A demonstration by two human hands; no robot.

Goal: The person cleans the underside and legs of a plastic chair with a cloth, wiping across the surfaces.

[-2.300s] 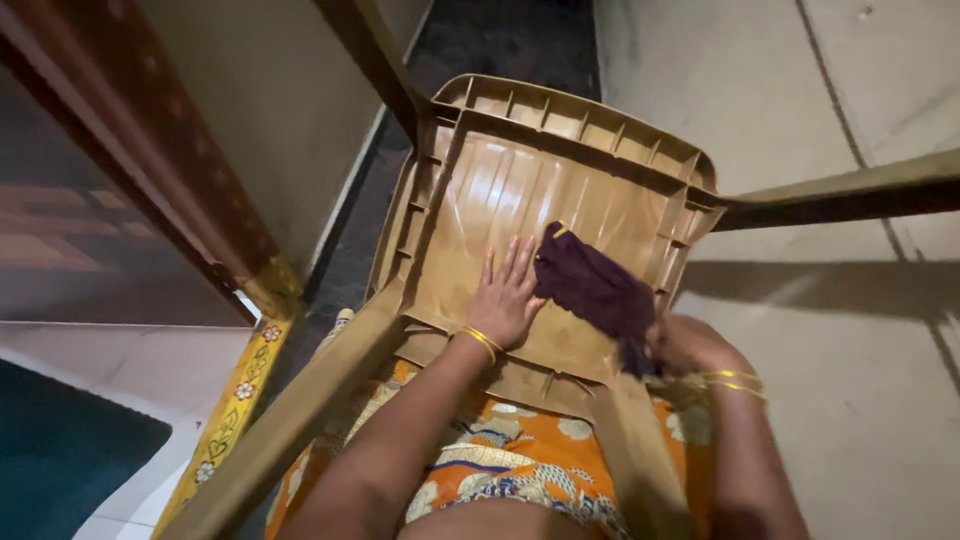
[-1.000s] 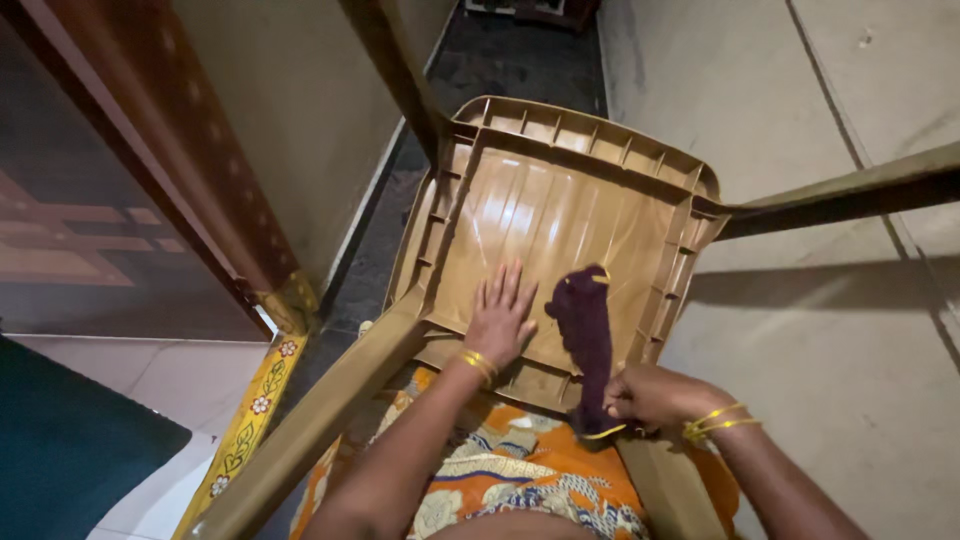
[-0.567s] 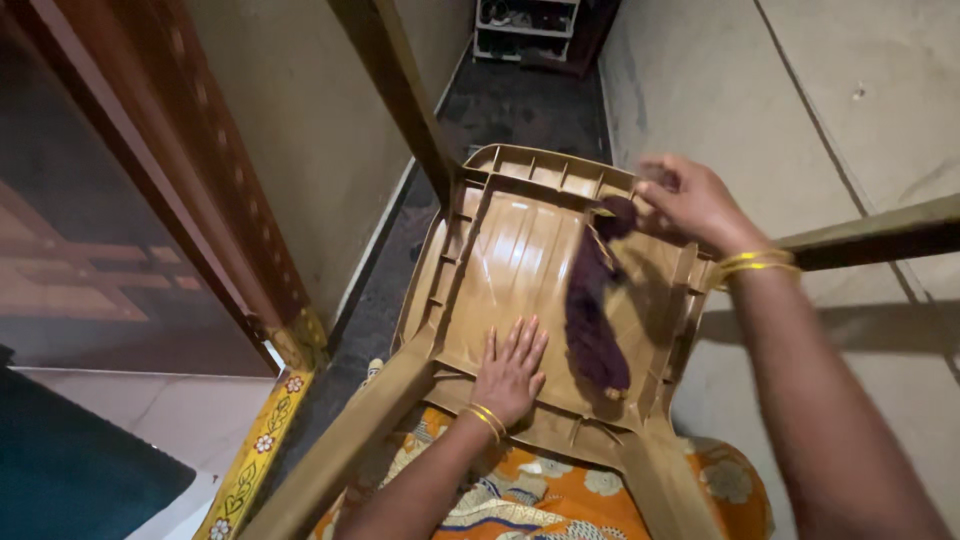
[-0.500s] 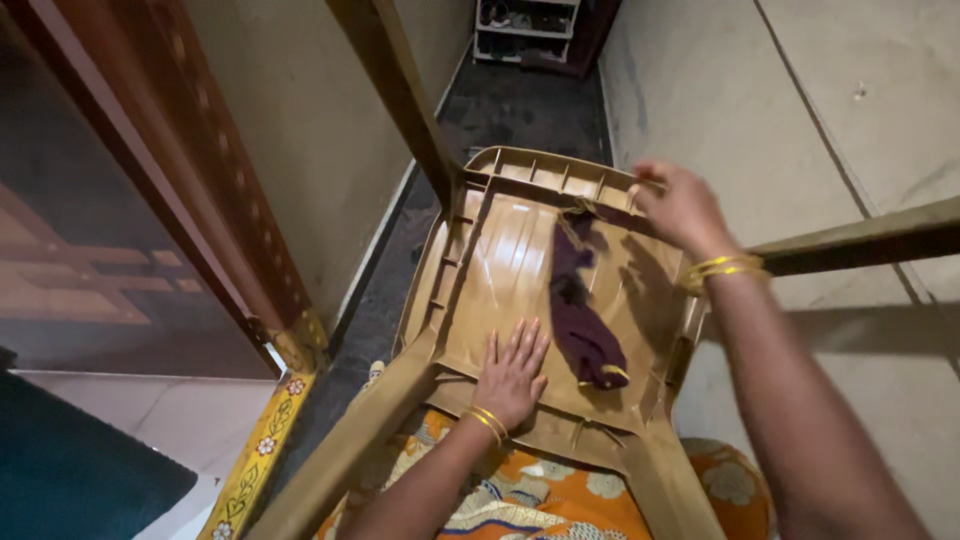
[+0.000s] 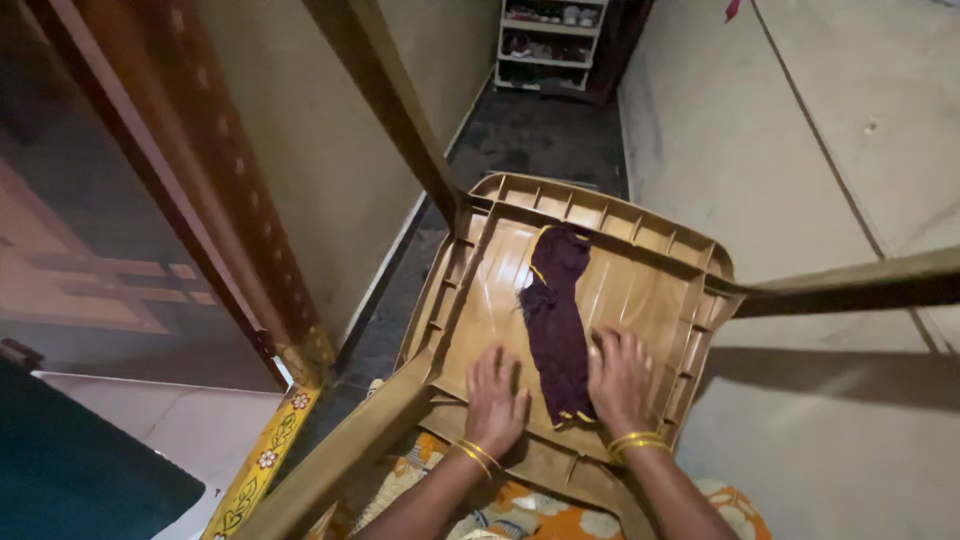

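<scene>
The right hand [image 5: 620, 378] has come back from the far rim of the upturned tan plastic chair [image 5: 640, 290] and now lies flat beside the left hand [image 5: 495, 398], fingers spread, grasping nothing. Between them the dark purple cloth [image 5: 556, 320] stretches lengthwise along the ribbed underside. Grey concrete floor [image 5: 820, 150] right; wooden door frame [image 5: 180, 190] left.

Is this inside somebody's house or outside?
Probably a home's entryway or porch passage. A shoe rack stands at the far end of the narrow floor, a carved wooden door frame runs along one side, and an upturned plastic chair lies under both hands.
</scene>
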